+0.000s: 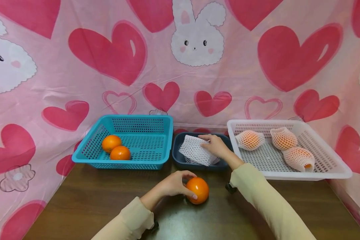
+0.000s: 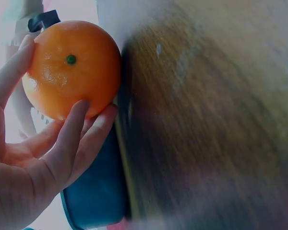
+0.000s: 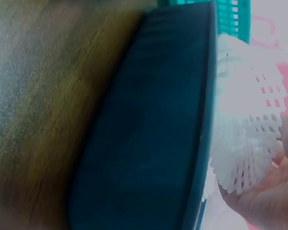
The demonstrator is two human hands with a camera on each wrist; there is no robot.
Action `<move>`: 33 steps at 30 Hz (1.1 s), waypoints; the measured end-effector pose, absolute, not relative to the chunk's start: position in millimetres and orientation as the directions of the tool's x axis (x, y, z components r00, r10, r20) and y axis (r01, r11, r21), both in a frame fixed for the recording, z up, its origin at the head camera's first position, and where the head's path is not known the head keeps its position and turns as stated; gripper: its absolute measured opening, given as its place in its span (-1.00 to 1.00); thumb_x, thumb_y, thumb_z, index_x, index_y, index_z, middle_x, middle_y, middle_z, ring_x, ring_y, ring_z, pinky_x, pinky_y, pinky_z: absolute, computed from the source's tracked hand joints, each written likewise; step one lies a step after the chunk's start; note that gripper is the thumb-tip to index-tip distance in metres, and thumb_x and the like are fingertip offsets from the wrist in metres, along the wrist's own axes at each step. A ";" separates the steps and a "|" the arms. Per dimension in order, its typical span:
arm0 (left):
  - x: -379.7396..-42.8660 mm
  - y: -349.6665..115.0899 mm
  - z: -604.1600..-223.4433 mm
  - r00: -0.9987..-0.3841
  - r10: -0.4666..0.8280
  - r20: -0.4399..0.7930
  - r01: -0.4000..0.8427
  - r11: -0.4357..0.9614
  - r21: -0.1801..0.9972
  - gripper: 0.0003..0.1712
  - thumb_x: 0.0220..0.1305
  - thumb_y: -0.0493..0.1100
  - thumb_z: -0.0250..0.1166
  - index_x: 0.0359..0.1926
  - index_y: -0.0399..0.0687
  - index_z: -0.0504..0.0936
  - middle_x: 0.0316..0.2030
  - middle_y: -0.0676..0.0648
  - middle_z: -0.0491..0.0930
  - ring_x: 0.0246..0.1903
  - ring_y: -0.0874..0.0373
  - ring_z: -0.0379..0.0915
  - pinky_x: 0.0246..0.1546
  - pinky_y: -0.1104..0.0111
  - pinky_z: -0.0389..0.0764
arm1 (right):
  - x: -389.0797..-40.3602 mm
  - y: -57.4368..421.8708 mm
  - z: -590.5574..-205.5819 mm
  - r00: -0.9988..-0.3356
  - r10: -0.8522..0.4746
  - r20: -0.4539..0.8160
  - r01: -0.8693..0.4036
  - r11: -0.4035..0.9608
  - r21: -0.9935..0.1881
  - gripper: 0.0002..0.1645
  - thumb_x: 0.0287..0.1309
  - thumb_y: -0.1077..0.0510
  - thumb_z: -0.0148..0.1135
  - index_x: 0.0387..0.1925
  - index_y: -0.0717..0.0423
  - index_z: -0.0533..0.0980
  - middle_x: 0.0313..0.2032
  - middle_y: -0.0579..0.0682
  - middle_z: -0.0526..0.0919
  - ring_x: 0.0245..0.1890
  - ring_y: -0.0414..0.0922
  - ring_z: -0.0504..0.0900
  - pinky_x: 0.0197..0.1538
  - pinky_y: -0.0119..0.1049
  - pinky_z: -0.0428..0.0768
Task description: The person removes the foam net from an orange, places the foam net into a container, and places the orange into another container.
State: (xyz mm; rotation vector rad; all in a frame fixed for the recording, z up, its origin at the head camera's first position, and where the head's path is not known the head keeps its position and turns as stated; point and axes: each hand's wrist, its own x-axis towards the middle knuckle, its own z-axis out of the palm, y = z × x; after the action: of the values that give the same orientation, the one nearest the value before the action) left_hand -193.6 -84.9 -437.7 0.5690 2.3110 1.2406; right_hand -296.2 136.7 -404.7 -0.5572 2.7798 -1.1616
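My left hand grips an orange at the middle of the table, thumb on the near side and fingers around the far side. In the left wrist view the orange shows a small green stem spot. My right hand reaches over a dark blue bin and pinches a white foam fruit net at its right edge. Seen from the right wrist, the flattened mesh of the net rises above the bin's rim, with the thumb at its lower edge.
A turquoise basket at the back left holds two bare oranges. At the back right, a white basket contains three oranges in foam nets. Behind the brown table hangs a pink heart-print cloth.
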 end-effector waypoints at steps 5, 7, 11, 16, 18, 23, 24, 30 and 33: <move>-192.1 -84.8 -433.4 -0.815 0.544 -0.200 0.130 0.508 0.852 -0.34 0.06 -0.14 0.63 0.19 -0.13 0.61 0.09 -0.09 0.63 0.01 0.04 0.55 0.08 0.15 0.59 | -299.1 127.8 -407.4 -0.921 -0.387 0.047 -0.310 0.653 -0.692 -0.46 0.40 0.17 0.26 0.36 0.19 0.48 0.20 0.28 0.58 0.13 0.21 0.56 0.19 0.16 0.53; -191.1 -84.6 -432.2 -0.814 0.546 -0.196 0.134 0.506 0.852 -0.34 0.06 -0.15 0.63 0.19 -0.14 0.61 0.08 -0.09 0.63 0.02 0.03 0.54 0.08 0.16 0.59 | -297.5 125.7 -407.5 -0.923 -0.382 0.057 -0.317 0.665 -0.676 -0.44 0.39 0.14 0.29 0.36 0.17 0.49 0.18 0.25 0.60 0.11 0.18 0.57 0.18 0.16 0.54; -190.6 -82.8 -434.1 -0.813 0.547 -0.199 0.137 0.513 0.848 -0.34 0.06 -0.14 0.62 0.19 -0.15 0.61 0.08 -0.09 0.63 0.01 0.04 0.54 0.08 0.17 0.59 | -289.7 126.6 -400.8 -0.908 -0.395 0.140 -0.393 0.687 -0.612 -0.43 0.35 0.10 0.34 0.33 0.18 0.51 0.20 0.22 0.58 0.15 0.19 0.53 0.21 0.18 0.52; -190.7 -81.3 -435.6 -0.813 0.547 -0.200 0.138 0.513 0.847 -0.34 0.06 -0.10 0.63 0.18 -0.14 0.61 0.08 -0.08 0.63 -0.01 0.05 0.55 0.09 0.17 0.59 | -276.3 129.8 -384.4 -0.876 -0.441 0.196 -0.473 0.703 -0.531 -0.47 0.24 0.03 0.45 0.21 0.11 0.63 0.19 0.20 0.59 0.19 0.21 0.48 0.23 0.21 0.49; -190.8 -81.5 -435.2 -0.810 0.554 -0.192 0.143 0.503 0.852 -0.33 0.07 -0.08 0.62 0.18 -0.16 0.61 0.07 -0.09 0.63 -0.01 0.05 0.55 0.09 0.16 0.59 | -272.0 130.4 -379.9 -0.867 -0.469 0.166 -0.485 0.721 -0.494 -0.48 0.20 0.01 0.48 0.16 0.09 0.66 0.17 0.19 0.60 0.18 0.20 0.48 0.21 0.19 0.51; -193.7 -83.8 -440.3 -0.806 0.566 -0.175 0.162 0.495 0.854 -0.31 0.11 0.02 0.60 0.20 -0.16 0.60 0.08 -0.10 0.63 -0.02 0.05 0.55 0.07 0.16 0.61 | -269.2 129.9 -386.5 -0.835 -0.543 0.091 -0.528 0.744 -0.410 -0.58 0.20 0.08 0.47 0.09 0.11 0.70 0.14 0.21 0.61 0.17 0.21 0.50 0.23 0.18 0.50; -193.7 -83.8 -440.3 -0.807 0.562 -0.181 0.157 0.500 0.852 -0.31 0.10 0.02 0.60 0.20 -0.15 0.60 0.08 -0.10 0.63 -0.02 0.05 0.55 0.07 0.17 0.61 | -269.9 129.7 -390.3 -0.832 -0.549 0.084 -0.530 0.740 -0.413 -0.60 0.21 0.11 0.47 0.08 0.11 0.71 0.14 0.21 0.61 0.17 0.21 0.50 0.24 0.18 0.49; -192.4 -82.3 -437.6 -0.812 0.545 -0.207 0.137 0.524 0.841 -0.31 0.08 -0.03 0.62 0.19 -0.15 0.60 0.09 -0.10 0.63 -0.01 0.05 0.55 0.09 0.14 0.60 | -277.5 130.0 -414.0 -0.833 -0.548 0.074 -0.521 0.734 -0.435 -0.61 0.20 0.20 0.46 0.08 0.13 0.70 0.19 0.27 0.56 0.21 0.25 0.46 0.29 0.24 0.41; -191.7 -81.7 -438.6 -0.815 0.545 -0.197 0.145 0.520 0.842 -0.31 0.08 -0.02 0.61 0.19 -0.17 0.60 0.09 -0.10 0.63 -0.01 0.05 0.54 0.09 0.12 0.60 | -281.4 129.3 -422.5 -0.826 -0.561 0.061 -0.526 0.727 -0.440 -0.59 0.18 0.21 0.48 0.08 0.16 0.70 0.20 0.30 0.55 0.22 0.28 0.44 0.30 0.26 0.39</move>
State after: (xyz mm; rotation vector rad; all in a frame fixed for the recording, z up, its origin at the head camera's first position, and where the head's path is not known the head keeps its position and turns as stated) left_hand -191.7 -81.7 -438.6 0.5649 2.3234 1.2272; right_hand -281.4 129.3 -422.5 -0.8976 2.8482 -0.6904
